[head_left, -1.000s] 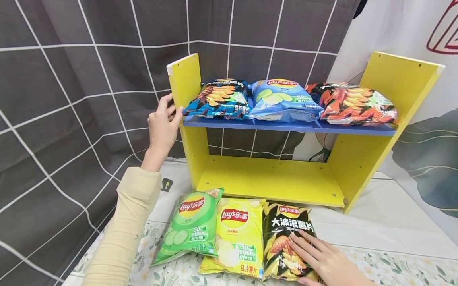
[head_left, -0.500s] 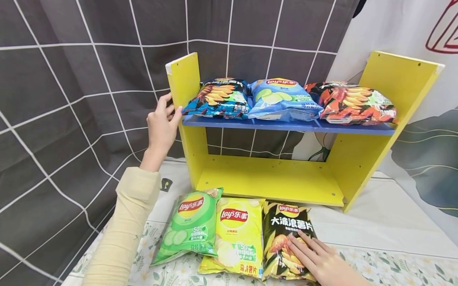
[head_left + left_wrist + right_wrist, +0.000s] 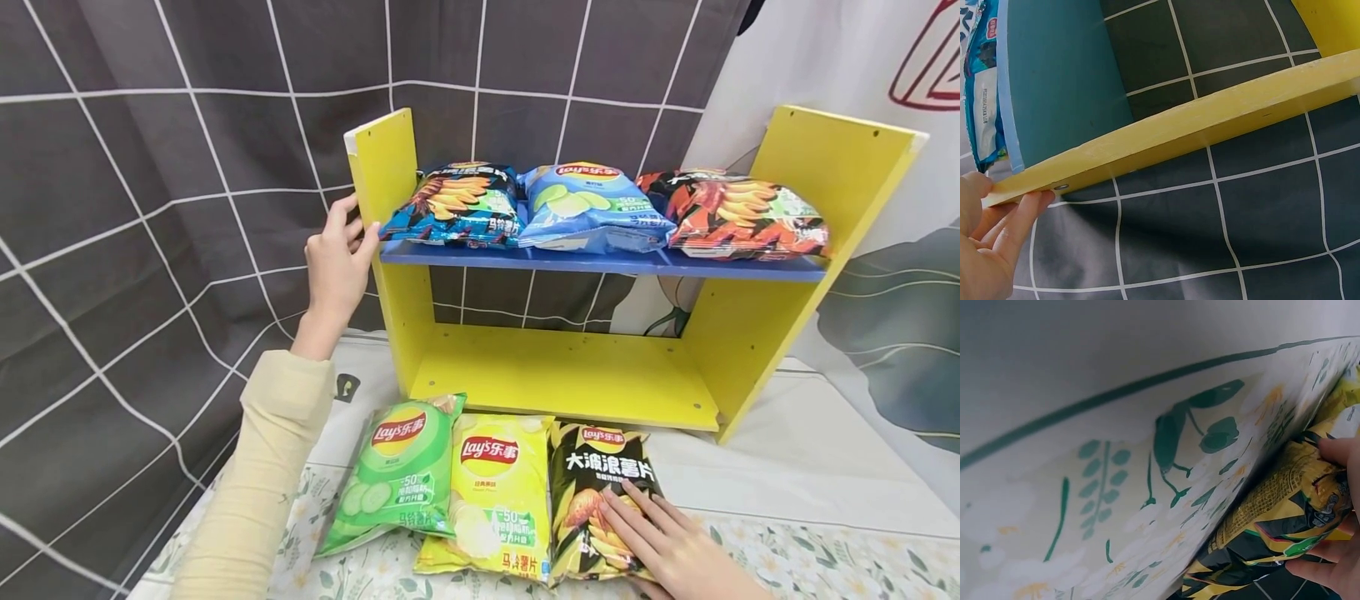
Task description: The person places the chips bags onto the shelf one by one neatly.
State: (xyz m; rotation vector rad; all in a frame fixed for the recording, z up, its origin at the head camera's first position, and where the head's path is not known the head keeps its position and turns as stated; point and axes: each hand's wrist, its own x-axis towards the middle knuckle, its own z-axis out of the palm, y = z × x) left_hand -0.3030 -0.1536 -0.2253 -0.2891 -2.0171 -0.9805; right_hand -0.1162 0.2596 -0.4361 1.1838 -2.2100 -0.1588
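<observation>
My left hand (image 3: 335, 262) grips the upright left side panel (image 3: 384, 167) of a small yellow shelf unit, thumb on the front edge and fingers behind. The left wrist view shows the board's edge (image 3: 1166, 134) between them. My right hand (image 3: 675, 537) lies on a black chip bag (image 3: 600, 467), straight fingers across its lower front. In the right wrist view, the thumb and fingers touch that bag (image 3: 1272, 512). Left of it are a yellow chip bag (image 3: 491, 492) and a green chip bag (image 3: 397, 467), which leans slightly.
On the blue upper shelf (image 3: 600, 262) lie a dark blue chip bag (image 3: 457, 204), a light blue chip bag (image 3: 592, 208) and a red-black chip bag (image 3: 738, 217). The yellow lower shelf (image 3: 562, 375) stands behind the front bags. A grey checked curtain (image 3: 135, 250) hangs close on the left.
My right thumb, spread at the lower edge of the view earlier, has drawn in nearer the black chip bag. The left hand, shelf and bags stay in place.
</observation>
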